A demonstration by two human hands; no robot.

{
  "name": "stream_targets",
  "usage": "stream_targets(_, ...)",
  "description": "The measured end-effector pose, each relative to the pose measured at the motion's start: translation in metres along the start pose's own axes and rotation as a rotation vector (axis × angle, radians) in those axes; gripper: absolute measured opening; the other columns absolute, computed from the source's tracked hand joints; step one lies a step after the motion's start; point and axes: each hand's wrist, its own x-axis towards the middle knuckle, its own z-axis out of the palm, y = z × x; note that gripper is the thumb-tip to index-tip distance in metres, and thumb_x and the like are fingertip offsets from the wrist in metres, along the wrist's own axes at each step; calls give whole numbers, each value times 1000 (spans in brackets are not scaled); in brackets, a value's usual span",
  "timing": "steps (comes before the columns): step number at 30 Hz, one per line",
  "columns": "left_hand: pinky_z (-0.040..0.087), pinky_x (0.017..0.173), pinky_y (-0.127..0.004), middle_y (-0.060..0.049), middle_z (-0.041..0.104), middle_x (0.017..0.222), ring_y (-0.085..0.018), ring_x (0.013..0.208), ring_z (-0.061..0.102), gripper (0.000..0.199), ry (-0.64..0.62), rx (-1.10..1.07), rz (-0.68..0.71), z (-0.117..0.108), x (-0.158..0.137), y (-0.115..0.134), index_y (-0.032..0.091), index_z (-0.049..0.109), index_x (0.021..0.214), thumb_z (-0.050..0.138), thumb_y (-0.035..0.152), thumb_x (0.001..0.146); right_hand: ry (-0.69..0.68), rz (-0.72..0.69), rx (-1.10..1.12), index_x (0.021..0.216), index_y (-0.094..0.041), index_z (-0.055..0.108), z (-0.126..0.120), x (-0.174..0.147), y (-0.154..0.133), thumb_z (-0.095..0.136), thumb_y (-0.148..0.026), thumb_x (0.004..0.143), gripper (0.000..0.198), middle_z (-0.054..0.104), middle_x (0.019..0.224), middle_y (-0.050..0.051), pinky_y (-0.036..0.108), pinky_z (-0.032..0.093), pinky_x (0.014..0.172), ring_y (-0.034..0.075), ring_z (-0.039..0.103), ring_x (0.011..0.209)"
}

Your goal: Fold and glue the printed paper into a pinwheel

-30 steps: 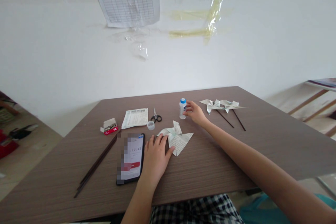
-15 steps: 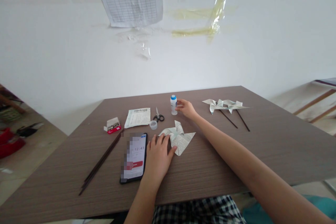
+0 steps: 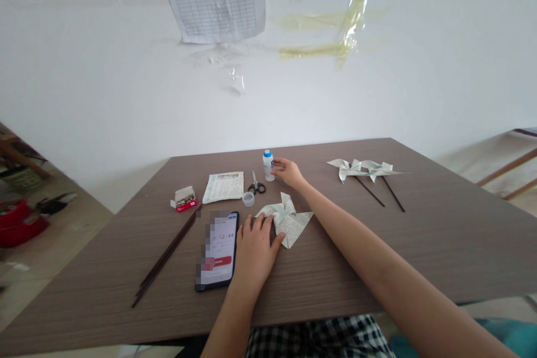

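A paper pinwheel (image 3: 291, 226), folded from printed paper, lies flat on the table, not on a stick. My left hand (image 3: 255, 246) rests on its left blades with fingers stretched out, just right of a phone (image 3: 218, 254). Farther back, a small white bottle with a blue cap (image 3: 268, 166) stands upright. My right hand (image 3: 289, 172) grips it from the right side, fingers and thumb at its body. Just left of it lie black-handled scissors (image 3: 255, 184) and a small clear cup (image 3: 248, 199).
Two pinwheels on dark sticks (image 3: 363, 169) lie at the right back. On the left are a bundle of dark sticks (image 3: 168, 257), a small red-and-white box (image 3: 184, 199) of small items, and a printed paper packet (image 3: 224, 185). A wall (image 3: 319, 106) borders the table's (image 3: 440, 235) back.
The bottle has shifted left, closer to the scissors, together with my right hand. My left hand stays on the pinwheel. The view has tilted slightly.
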Motion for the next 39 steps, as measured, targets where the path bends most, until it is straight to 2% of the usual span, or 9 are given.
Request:
stream_targets(3,50,150,-66,-15,66,194,-47,183,56,58,22,7,13,5,1,-3,24,72,182,64,39,126,-10,1,-11,131,-22,93,6,1,-1,104,-10,82,52,97,139,16,56,75,122,35,98,120)
stream_targets(10,51,147,-67,-15,69,191,-47,180,59,56,66,2,23,13,2,-6,26,74,179,65,39,125,-36,-19,-31,131,-26,94,19,-1,-3,99,-8,86,48,98,136,10,54,74,126,34,96,129)
stream_targets(14,50,148,-67,-15,68,192,-47,181,58,56,55,0,18,11,1,-5,27,74,179,66,39,125,-50,-31,-21,131,-25,93,23,-3,-4,96,-5,86,49,97,139,11,54,74,125,34,94,135)
stream_targets(20,50,149,-66,-14,67,193,-47,182,57,57,39,2,13,8,1,-4,25,72,182,65,38,126,-77,-38,-16,133,-23,91,21,-8,-9,89,0,87,52,97,140,13,51,76,122,31,96,127)
stream_targets(26,52,148,-67,-14,68,192,-47,181,59,58,43,20,22,7,1,-3,26,73,182,66,38,126,-82,-61,-66,138,-24,90,2,-19,-17,88,1,86,57,96,144,12,52,76,121,30,96,123)
stream_targets(33,53,147,-66,-15,69,191,-47,180,60,56,55,16,20,8,2,-4,27,75,180,67,37,125,-88,-129,-138,124,-28,94,-29,-65,-25,89,-2,91,43,97,138,7,54,70,130,30,93,131)
stream_targets(39,54,146,-66,-14,69,191,-48,179,60,55,59,33,26,9,3,-4,27,75,179,67,38,125,-245,-372,-325,131,-32,97,-69,-120,-28,91,-12,100,38,95,143,9,57,66,133,34,89,141)
